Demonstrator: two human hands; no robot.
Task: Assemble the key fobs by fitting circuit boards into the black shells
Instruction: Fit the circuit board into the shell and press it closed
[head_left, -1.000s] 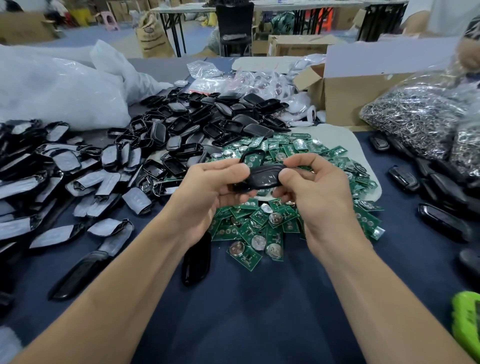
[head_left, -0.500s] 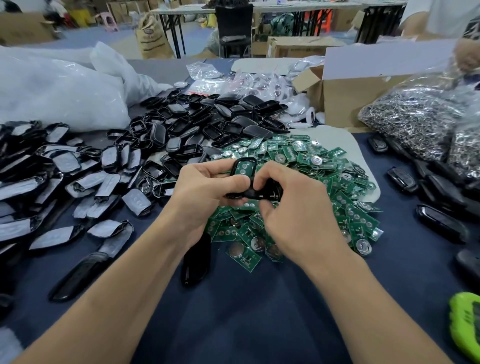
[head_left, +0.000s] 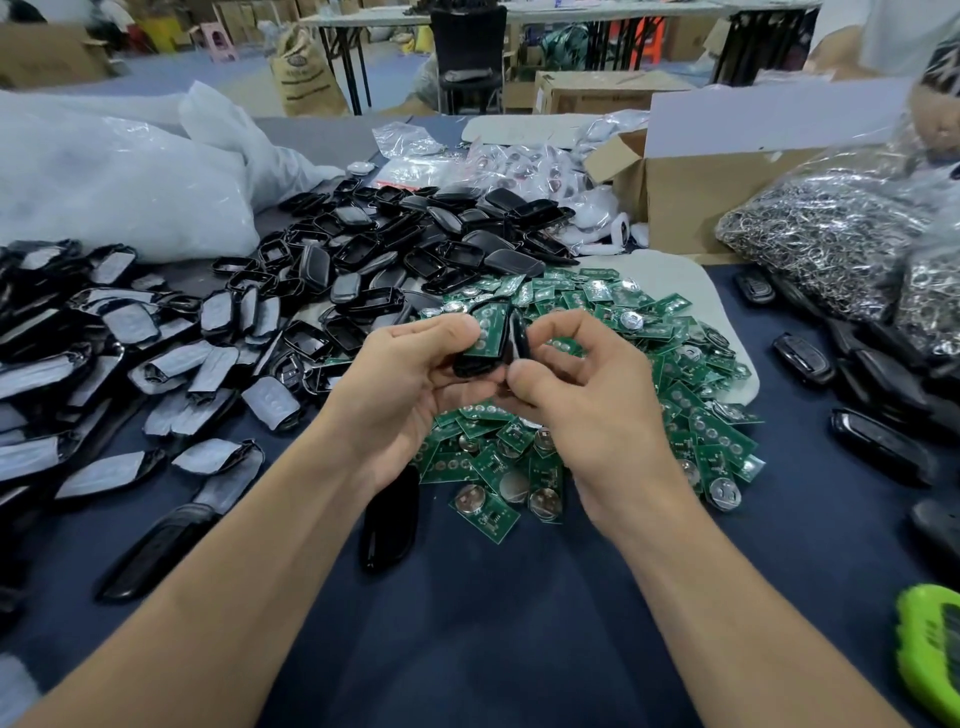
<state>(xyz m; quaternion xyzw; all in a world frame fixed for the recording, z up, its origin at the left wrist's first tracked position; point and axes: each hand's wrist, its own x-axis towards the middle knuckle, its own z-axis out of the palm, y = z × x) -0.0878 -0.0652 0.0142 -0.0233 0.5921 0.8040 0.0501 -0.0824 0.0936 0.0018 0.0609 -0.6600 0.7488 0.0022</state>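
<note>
Both bare forearms reach forward from the lower corners and converge at centre; the left hand (head_left: 410, 374) curls round a shell (head_left: 470, 365), thumb pressed on its face. The right hand (head_left: 587, 400) sits just beside it, back toward the camera; its thumb and bent fingers pinch a cover (head_left: 519, 336).

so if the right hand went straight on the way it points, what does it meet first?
The shell in the left hand, board seated in it. The right hand points up-left at it, and the cover it pinches looks almost against it; depth unclear.
</note>
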